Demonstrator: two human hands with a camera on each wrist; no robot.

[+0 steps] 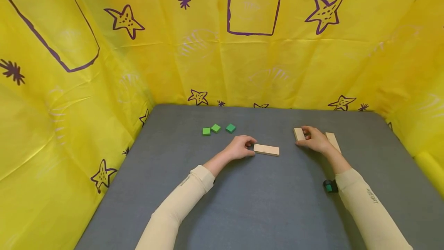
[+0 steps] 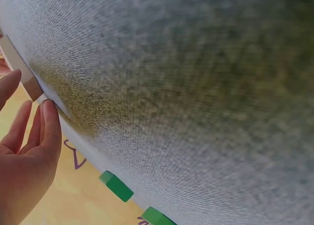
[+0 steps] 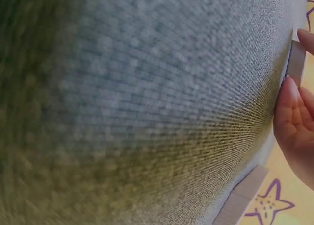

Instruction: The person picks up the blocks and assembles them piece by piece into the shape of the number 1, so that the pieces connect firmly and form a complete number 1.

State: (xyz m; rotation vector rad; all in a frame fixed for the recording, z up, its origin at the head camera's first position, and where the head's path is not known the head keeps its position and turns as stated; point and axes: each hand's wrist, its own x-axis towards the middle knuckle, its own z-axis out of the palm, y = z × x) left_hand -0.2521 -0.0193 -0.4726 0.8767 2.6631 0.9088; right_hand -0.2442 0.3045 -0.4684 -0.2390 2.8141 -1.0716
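In the head view, my left hand (image 1: 240, 147) is at the left end of a pale wooden block (image 1: 267, 150) lying flat on the grey table. Thumb and bent fingers pinch that end from its two sides. My right hand (image 1: 315, 140) grips another wooden block (image 1: 298, 134), thumb near its front end and fingers at its far end. The left wrist view shows the left hand (image 2: 34, 161) beside its block (image 2: 24, 73). From the right wrist, the right hand (image 3: 297, 117) appears with its block (image 3: 296, 63) between thumb and fingers.
A third wooden block (image 1: 333, 142) lies behind the right wrist, partly covered by it. Two light green tiles (image 1: 206, 131) and a darker green tile (image 1: 230, 128) lie at the table's back left. Yellow cloth (image 1: 208, 61) encloses the grey table (image 1: 263, 203).
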